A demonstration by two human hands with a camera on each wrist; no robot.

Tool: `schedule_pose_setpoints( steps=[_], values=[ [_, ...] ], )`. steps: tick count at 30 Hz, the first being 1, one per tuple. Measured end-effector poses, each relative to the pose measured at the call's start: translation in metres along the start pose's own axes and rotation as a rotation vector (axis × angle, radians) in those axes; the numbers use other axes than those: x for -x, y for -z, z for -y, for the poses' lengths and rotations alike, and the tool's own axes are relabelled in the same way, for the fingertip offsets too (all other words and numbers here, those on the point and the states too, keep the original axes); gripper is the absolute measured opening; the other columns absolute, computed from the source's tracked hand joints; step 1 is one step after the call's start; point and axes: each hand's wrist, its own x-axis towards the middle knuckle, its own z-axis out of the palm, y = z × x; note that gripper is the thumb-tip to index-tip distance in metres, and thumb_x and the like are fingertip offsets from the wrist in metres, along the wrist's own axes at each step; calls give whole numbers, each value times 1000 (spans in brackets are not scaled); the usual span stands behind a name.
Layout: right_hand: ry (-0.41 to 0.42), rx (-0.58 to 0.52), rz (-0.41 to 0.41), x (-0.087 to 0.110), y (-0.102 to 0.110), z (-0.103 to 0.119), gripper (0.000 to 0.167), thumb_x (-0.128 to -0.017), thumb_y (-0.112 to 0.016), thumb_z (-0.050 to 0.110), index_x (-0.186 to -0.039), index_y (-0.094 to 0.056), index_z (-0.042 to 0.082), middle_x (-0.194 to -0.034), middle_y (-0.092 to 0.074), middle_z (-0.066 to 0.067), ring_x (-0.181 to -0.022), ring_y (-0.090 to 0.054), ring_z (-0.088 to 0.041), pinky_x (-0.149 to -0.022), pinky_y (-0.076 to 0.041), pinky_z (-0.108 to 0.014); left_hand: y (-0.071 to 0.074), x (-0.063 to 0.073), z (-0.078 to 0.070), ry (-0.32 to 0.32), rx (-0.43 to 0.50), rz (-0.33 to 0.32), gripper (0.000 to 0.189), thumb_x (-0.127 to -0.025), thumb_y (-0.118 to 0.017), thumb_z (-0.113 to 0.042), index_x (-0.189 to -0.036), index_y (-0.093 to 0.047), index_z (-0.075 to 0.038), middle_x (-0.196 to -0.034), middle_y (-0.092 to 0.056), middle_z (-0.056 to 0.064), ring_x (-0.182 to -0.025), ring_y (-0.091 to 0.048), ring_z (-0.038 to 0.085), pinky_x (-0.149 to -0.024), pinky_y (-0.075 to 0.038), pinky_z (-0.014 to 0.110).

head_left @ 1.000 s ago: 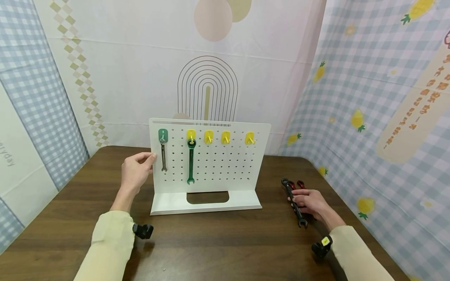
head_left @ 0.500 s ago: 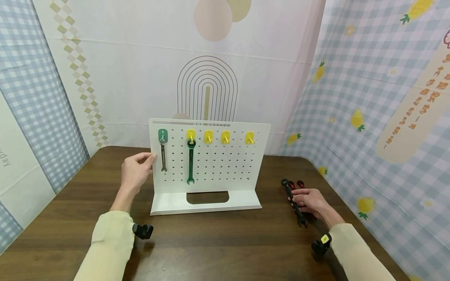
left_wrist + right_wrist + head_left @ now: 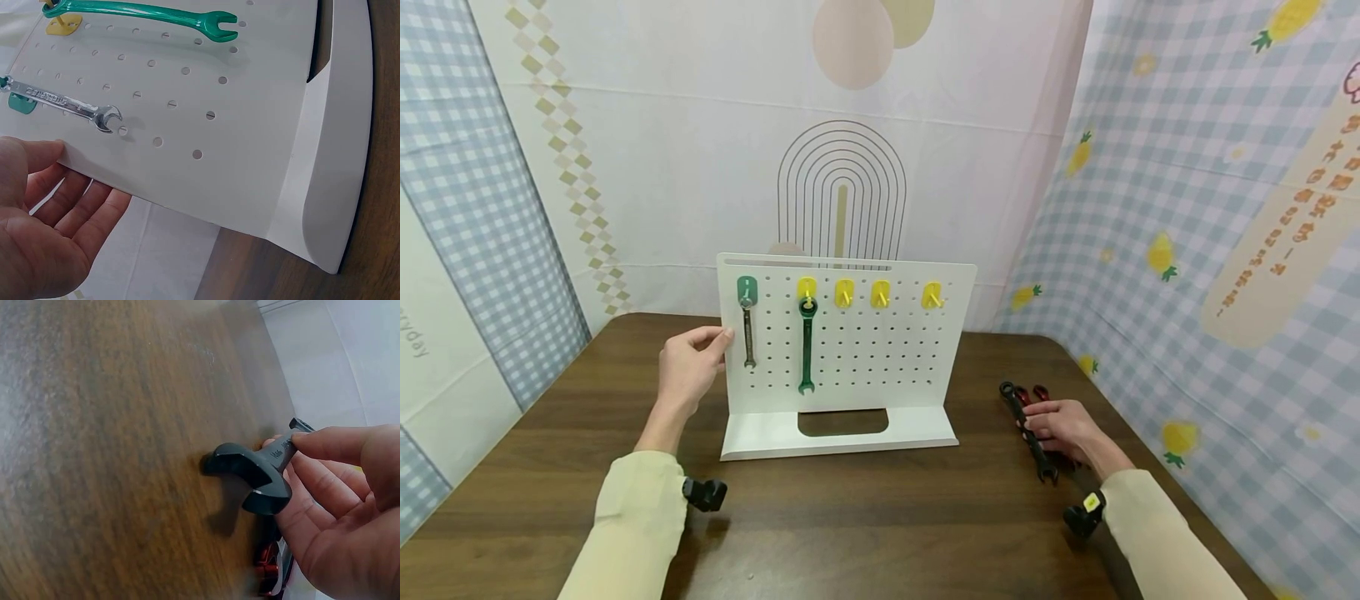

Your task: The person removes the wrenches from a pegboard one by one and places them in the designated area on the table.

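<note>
A white pegboard [image 3: 880, 346] stands upright on its base, and my left hand [image 3: 691, 367] holds its left edge with the thumb in front and the fingers behind. From a green hook on it hangs a silver wrench [image 3: 69, 105]; a green wrench [image 3: 156, 14] hangs from a yellow hook to the right of that. At the right of the table, my right hand [image 3: 1063, 429] pinches a black wrench [image 3: 1033, 446] by its shank between thumb and fingers. Its open end [image 3: 250, 475] points toward the person, close over the tabletop. Red-ended tools [image 3: 1040, 392] lie just beyond that hand, partly hidden.
Three more yellow hooks [image 3: 881, 294] on the pegboard carry nothing. The brown wooden table [image 3: 865, 533] extends in front of the board. Behind it hangs a patterned white cloth [image 3: 700, 167], with a checked cloth [image 3: 1150, 208] along the right side.
My right hand has drawn slightly up with the black wrench, whose open end has shifted a little to the right. The left hand and pegboard have stayed in place.
</note>
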Motion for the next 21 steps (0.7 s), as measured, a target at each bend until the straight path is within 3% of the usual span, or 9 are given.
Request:
schedule_pose_setpoints(
  steps=[6, 17, 21],
  values=[
    [4, 31, -11, 2, 0, 2, 42, -100, -68, 5, -137, -60, -12, -95, -78, -1, -80, -70, -10, -69, -63, -29, -1, 0, -1, 2, 0, -2, 47, -108, -61, -37, -132, -70, 3, -132, -66, 22, -115, -66, 30, -92, -64, 38],
    [7, 60, -60, 3, -2, 2, 43, -97, -71, 3, -136, -61, -12, -96, -79, -2, -78, -68, -10, -67, -63, -28, -1, 1, -2, 1, 9, 2, 48, -108, -61, -36, -133, -69, 4, -133, -65, 23, -116, -65, 32, -97, -62, 44],
    [12, 62, -69, 2, -3, 2, 43, -96, -72, 3, -135, -61, -12, -96, -78, -1, -78, -68, -11, -67, -64, -29, 0, 0, -1, 5, 8, 2, 48, -108, -61, -37, -133, -69, 3, -133, -65, 22, -116, -66, 32, -93, -64, 39]
  ],
)
